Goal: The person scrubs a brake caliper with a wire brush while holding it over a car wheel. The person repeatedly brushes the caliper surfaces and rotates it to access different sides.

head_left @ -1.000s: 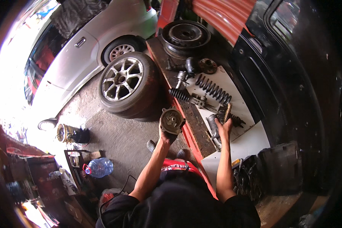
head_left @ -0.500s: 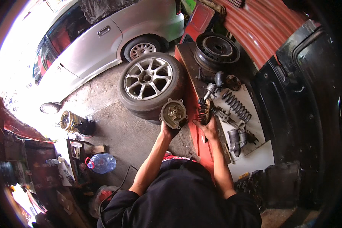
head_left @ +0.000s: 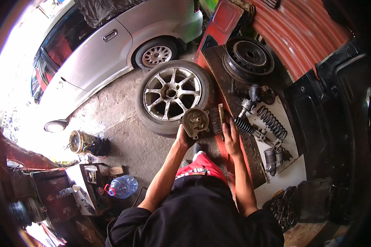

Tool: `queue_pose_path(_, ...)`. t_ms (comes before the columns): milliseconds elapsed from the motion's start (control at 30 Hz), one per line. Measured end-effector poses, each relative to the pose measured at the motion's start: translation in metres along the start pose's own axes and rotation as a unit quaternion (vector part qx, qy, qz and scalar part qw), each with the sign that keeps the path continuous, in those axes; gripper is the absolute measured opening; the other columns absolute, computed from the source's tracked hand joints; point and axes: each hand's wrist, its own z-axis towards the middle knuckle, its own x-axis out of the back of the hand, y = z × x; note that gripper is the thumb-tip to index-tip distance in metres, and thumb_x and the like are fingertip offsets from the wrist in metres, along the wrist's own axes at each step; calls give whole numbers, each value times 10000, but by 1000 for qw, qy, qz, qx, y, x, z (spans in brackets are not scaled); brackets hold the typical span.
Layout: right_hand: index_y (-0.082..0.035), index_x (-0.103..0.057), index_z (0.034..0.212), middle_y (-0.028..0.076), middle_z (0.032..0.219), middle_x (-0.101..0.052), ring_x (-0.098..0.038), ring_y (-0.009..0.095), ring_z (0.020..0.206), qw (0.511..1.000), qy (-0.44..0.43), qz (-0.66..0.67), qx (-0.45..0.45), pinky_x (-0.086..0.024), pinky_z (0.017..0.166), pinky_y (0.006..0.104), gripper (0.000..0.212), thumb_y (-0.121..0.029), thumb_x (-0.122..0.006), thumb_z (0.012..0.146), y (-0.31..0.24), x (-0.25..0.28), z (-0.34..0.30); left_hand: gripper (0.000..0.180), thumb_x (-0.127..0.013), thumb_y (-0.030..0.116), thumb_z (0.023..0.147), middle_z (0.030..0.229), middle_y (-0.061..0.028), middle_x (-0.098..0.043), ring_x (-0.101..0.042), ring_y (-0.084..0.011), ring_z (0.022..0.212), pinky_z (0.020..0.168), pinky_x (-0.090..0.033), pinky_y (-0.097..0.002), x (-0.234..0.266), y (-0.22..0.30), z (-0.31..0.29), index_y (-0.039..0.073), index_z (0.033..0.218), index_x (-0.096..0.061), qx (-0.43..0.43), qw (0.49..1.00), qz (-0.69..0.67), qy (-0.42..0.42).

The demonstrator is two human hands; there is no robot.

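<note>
Evidently, the work is under way rather than finished: the left hand (head_left: 182, 138) holds a round, lugged metal housing (head_left: 196, 123) at the middle of the frame, its open face with vanes turned up to view, while the right hand (head_left: 232, 139) holds a wood-backed brush (head_left: 217, 120) just to the right of it. The left fingers are closed about the lower edge of the housing, though most of them are hidden beneath it; the right fingers grip the brush along its wooden back, lying fairly close together, with the thumb hard to make out. The bristles face the housing's right rim, yet whether they touch it I cannot tell. The housing's inside looks dull and brownish, so some brushing probably remains, but how much is done does not show. Neither thing has been set down. Right of centre, the surface (head_left: 217, 68) carries a coil spring (head_left: 272, 122), a grey cylindrical part (head_left: 270, 159) and, toward the upper right, a dark steel wheel (head_left: 249, 56), none of them in hand. A tyre on a spoked rim (head_left: 171, 93) lies above the housing in the frame.
</note>
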Motion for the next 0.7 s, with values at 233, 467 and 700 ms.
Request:
queue_pose_path(233, 75, -550, 1312, 278, 1294, -592, -569, 397, 1223, 992, -54, -83, 72, -450, 1032, 405, 476, -284, -568, 1000, -22, -14, 56, 589, -358, 505, 991, 1457, -109, -509, -519, -320, 1301, 1046, -455, -553, 7, 54, 37, 159, 1454, -474, 37, 987, 32, -153)
queue_pose_path(467, 100, -659, 1132, 276, 1130, -671, -656, 398, 1071, 986, -65, -112, 104, -515, 941, 402, 382, -219, -685, 924, -30, -32, 104, 529, -375, 431, 1022, 1318, -147, -618, -645, -313, 1139, 889, -581, -501, -22, 96, 62, 74, 1379, -533, -8, 989, 135, 65)
queue_pose_path(700, -184, -486, 1462, 205, 938, -687, -687, 369, 858, 964, -49, -181, 189, -546, 726, 424, 598, -200, -695, 902, -66, -55, 148, 584, -380, 514, 1020, 1256, -164, -644, -685, -325, 1037, 799, -608, -506, -31, 142, 91, 59, 1345, -549, 11, 985, 170, 26)
